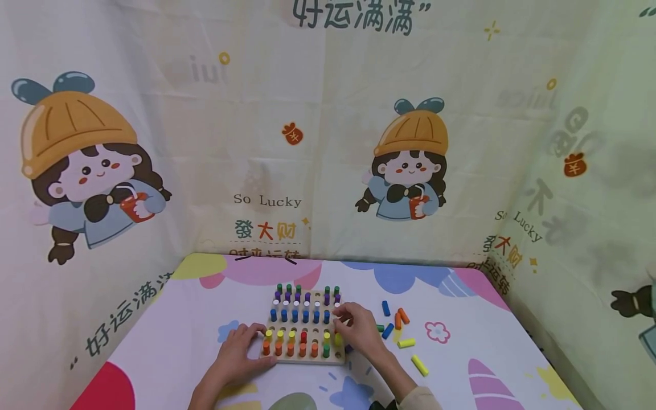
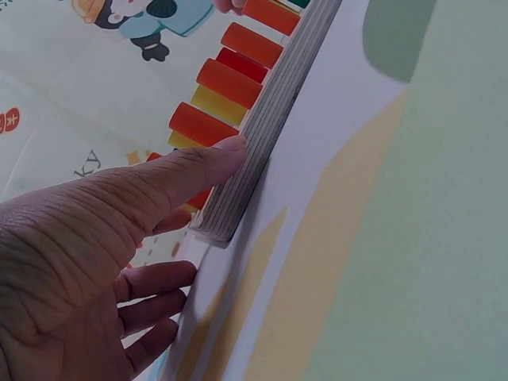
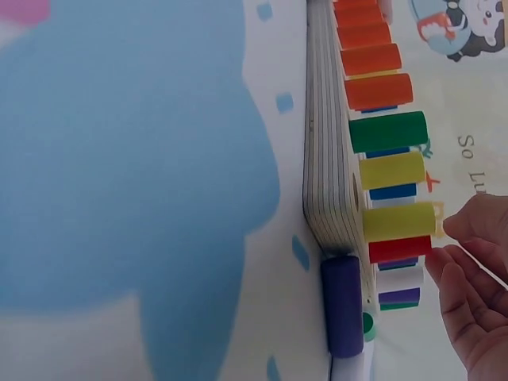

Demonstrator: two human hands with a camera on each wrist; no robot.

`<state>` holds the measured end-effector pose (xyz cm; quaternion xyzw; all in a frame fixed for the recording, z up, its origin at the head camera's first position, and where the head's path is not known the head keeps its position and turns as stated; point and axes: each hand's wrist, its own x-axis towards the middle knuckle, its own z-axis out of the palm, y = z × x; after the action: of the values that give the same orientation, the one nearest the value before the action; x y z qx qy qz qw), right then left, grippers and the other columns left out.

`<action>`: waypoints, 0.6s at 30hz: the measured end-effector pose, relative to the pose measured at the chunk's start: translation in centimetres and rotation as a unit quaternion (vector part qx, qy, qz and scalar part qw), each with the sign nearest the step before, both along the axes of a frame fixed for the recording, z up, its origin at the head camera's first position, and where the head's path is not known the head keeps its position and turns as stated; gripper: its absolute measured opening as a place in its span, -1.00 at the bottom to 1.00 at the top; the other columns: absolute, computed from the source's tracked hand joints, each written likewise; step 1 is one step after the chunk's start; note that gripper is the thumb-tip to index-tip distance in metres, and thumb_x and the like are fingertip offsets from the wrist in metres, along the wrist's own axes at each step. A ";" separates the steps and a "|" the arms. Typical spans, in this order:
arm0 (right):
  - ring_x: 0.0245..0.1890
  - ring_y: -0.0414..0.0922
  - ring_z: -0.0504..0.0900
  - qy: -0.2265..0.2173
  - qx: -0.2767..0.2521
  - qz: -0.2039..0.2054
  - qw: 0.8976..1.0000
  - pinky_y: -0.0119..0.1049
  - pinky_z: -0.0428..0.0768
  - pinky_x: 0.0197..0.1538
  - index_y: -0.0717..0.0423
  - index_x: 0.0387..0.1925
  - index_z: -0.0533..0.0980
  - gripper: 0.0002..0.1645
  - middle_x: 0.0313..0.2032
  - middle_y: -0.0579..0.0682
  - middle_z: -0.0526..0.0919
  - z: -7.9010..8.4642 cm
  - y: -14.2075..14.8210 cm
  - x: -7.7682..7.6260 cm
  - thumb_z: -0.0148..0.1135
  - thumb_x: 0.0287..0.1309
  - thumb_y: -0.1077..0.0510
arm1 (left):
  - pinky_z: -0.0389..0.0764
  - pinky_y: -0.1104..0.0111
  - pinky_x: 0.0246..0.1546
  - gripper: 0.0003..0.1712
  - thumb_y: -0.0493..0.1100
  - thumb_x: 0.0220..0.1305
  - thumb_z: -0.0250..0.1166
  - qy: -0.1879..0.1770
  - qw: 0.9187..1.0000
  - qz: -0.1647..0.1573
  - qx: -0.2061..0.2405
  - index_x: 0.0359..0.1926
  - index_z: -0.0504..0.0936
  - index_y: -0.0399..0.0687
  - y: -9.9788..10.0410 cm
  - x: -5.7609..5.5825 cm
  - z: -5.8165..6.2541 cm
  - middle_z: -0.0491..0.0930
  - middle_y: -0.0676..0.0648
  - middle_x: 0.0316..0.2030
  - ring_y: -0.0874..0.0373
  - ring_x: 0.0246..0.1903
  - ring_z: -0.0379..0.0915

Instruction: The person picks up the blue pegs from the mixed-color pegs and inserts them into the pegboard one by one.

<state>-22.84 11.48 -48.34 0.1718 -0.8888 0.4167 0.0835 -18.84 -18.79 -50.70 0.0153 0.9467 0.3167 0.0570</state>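
Note:
A wooden pegboard (image 1: 302,360) filled with rows of coloured pegs stands on the table in the head view. My left hand (image 1: 237,353) grips its near left corner. The left thumb (image 2: 226,151) lies against the front edge beside the orange pegs (image 2: 205,123). Over the board's right side, my right hand (image 1: 359,327) has its fingers drawn together. In the right wrist view, those fingertips (image 3: 435,258) pinch at the top end of a red peg (image 3: 399,249), just behind a yellow peg (image 3: 399,222). The head view hides this red peg behind the hand.
Loose pegs lie right of the board: yellow (image 1: 419,365), blue (image 1: 386,308) and orange (image 1: 404,315) among them. A purple peg (image 3: 343,305) rests against the board's near right corner. Printed cloth walls (image 1: 328,171) enclose the table's back and sides.

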 end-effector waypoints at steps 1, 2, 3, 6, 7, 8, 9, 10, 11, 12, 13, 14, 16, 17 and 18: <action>-0.27 -0.21 0.64 0.004 -0.003 0.000 1.000 -0.42 0.59 -0.21 0.12 -0.12 0.66 -0.84 -0.22 -0.05 0.70 0.0 0.1 0.1 0.37 0.26 0.24 | 0.45 -0.18 0.09 -0.19 0.32 -0.09 0.59 -0.001 1.000 0.000 0.001 0.15 0.54 0.13 0.0 0.0 0.0 0.47 -0.07 -0.02 -0.07 0.00 0.28; -0.27 -0.21 0.64 0.006 -0.004 -0.001 1.000 -0.42 0.59 -0.21 0.13 -0.11 0.66 -0.83 -0.21 -0.05 0.70 0.0 0.3 0.2 0.37 0.27 0.24 | 0.45 -0.18 0.08 -0.19 0.32 -0.09 0.59 -0.001 1.000 -0.001 0.001 0.15 0.54 0.13 0.0 0.0 0.1 0.47 -0.08 -0.02 -0.08 0.00 0.28; -0.27 -0.21 0.65 0.008 -0.005 -0.002 1.000 -0.42 0.59 -0.21 0.14 -0.11 0.66 -0.83 -0.21 -0.05 0.70 0.0 0.4 0.3 0.37 0.27 0.23 | 0.44 -0.18 0.08 -0.19 0.31 -0.09 0.59 -0.002 1.000 0.000 0.002 0.15 0.54 0.13 0.0 0.1 0.1 0.46 -0.08 -0.02 -0.08 0.00 0.28; -0.28 -0.23 0.64 0.009 -0.004 -0.007 1.000 -0.42 0.59 -0.22 0.14 -0.13 0.66 -0.84 -0.23 -0.07 0.69 0.0 0.8 0.5 0.39 0.26 0.22 | 0.43 -0.17 0.08 -0.19 0.31 -0.08 0.59 -0.002 1.000 -0.002 0.003 0.15 0.54 0.12 0.0 0.1 0.2 0.46 -0.08 -0.02 -0.08 0.00 0.28; -0.29 -0.23 0.64 0.010 -0.002 -0.009 1.000 -0.41 0.60 -0.22 0.13 -0.14 0.66 -0.85 -0.24 -0.08 0.69 0.0 1.0 0.6 0.39 0.25 0.22 | 0.43 -0.18 0.09 -0.19 0.30 -0.08 0.60 -0.003 1.000 -0.001 0.003 0.15 0.54 0.12 0.0 0.2 0.2 0.47 -0.08 -0.02 -0.08 0.00 0.28; -0.29 -0.23 0.63 0.010 0.000 -0.011 1.000 -0.41 0.60 -0.22 0.13 -0.15 0.65 -0.85 -0.24 -0.08 0.69 0.0 1.1 0.7 0.39 0.24 0.22 | 0.43 -0.18 0.09 -0.18 0.30 -0.09 0.60 -0.003 1.000 -0.002 0.003 0.16 0.54 0.12 0.0 0.1 0.2 0.46 -0.08 -0.02 -0.08 0.00 0.28; -0.30 -0.24 0.62 0.009 0.001 -0.013 1.000 -0.40 0.60 -0.22 0.12 -0.16 0.65 -0.85 -0.25 -0.09 0.68 0.0 1.2 0.8 0.40 0.23 0.22 | 0.43 -0.18 0.09 -0.18 0.30 -0.09 0.60 -0.003 1.000 -0.001 0.004 0.16 0.54 0.12 0.0 0.1 0.2 0.46 -0.08 -0.02 -0.08 0.00 0.27; -0.30 -0.24 0.62 0.009 0.003 -0.014 1.000 -0.38 0.61 -0.22 0.12 -0.17 0.65 -0.85 -0.25 -0.09 0.68 -0.1 1.4 0.9 0.40 0.23 0.23 | 0.43 -0.19 0.10 -0.18 0.30 -0.09 0.60 -0.003 1.000 -0.001 0.005 0.16 0.54 0.12 0.0 0.1 0.3 0.46 -0.08 -0.02 -0.08 0.00 0.27; -0.30 -0.24 0.62 0.008 0.004 -0.016 1.000 -0.38 0.62 -0.22 0.11 -0.17 0.65 -0.85 -0.25 -0.09 0.68 -0.1 1.5 0.9 0.40 0.22 0.23 | 0.43 -0.19 0.10 -0.18 0.30 -0.09 0.60 -0.004 1.000 -0.001 0.005 0.16 0.54 0.12 0.0 0.1 0.3 0.46 -0.08 -0.02 -0.09 0.00 0.27; -0.30 -0.25 0.61 0.008 0.005 -0.018 1.000 -0.37 0.62 -0.22 0.11 -0.17 0.65 -0.85 -0.25 -0.09 0.68 -0.1 1.6 1.0 0.41 0.22 0.23 | 0.44 -0.20 0.10 -0.18 0.30 -0.09 0.60 -0.004 1.000 -0.001 0.005 0.16 0.54 0.11 0.0 0.1 0.2 0.46 -0.08 -0.02 -0.09 0.00 0.27; -0.30 -0.24 0.61 0.007 0.006 -0.019 1.000 -0.36 0.63 -0.22 0.11 -0.17 0.65 -0.85 -0.25 -0.08 0.69 -0.1 1.7 1.1 0.41 0.22 0.23 | 0.44 -0.21 0.10 -0.18 0.30 -0.09 0.60 -0.004 1.000 0.000 0.004 0.16 0.54 0.12 0.0 0.0 0.2 0.46 -0.08 -0.02 -0.09 0.01 0.27; -0.30 -0.24 0.61 0.006 0.006 -0.019 1.000 -0.35 0.63 -0.22 0.11 -0.16 0.66 -0.84 -0.25 -0.08 0.69 -0.1 1.8 1.2 0.40 0.21 0.24 | 0.44 -0.21 0.10 -0.18 0.30 -0.09 0.60 -0.004 1.000 0.000 0.004 0.16 0.54 0.12 0.0 0.0 0.2 0.46 -0.08 -0.02 -0.09 0.01 0.27; -0.30 -0.25 0.61 0.003 0.007 -0.024 1.000 -0.34 0.64 -0.21 0.09 -0.16 0.66 -0.84 -0.24 -0.09 0.69 -0.1 2.0 1.3 0.40 0.21 0.24 | 0.44 -0.21 0.10 -0.18 0.30 -0.09 0.60 -0.006 1.000 0.003 0.004 0.16 0.54 0.12 0.0 0.0 0.2 0.46 -0.08 -0.02 -0.09 0.01 0.27; -0.30 -0.26 0.61 0.000 0.007 -0.026 1.000 -0.35 0.64 -0.21 0.08 -0.16 0.66 -0.84 -0.24 -0.10 0.69 -0.1 2.1 1.4 0.39 0.20 0.25 | 0.44 -0.21 0.10 -0.18 0.30 -0.09 0.60 -0.006 1.000 0.003 0.004 0.16 0.54 0.12 0.0 0.0 0.2 0.46 -0.08 -0.02 -0.09 0.01 0.27; -0.30 -0.26 0.61 -0.002 0.008 -0.027 1.000 -0.36 0.64 -0.22 0.07 -0.16 0.66 -0.84 -0.24 -0.11 0.69 -0.1 2.3 1.5 0.39 0.20 0.25 | 0.44 -0.21 0.10 -0.18 0.31 -0.09 0.60 -0.006 1.000 0.002 0.003 0.16 0.54 0.12 0.0 0.0 0.2 0.46 -0.08 -0.01 -0.09 0.01 0.27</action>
<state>-21.36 13.76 -48.41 0.1475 -0.8965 0.4077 0.0915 -18.81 -18.78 -50.51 0.0113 0.9454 0.3198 0.0620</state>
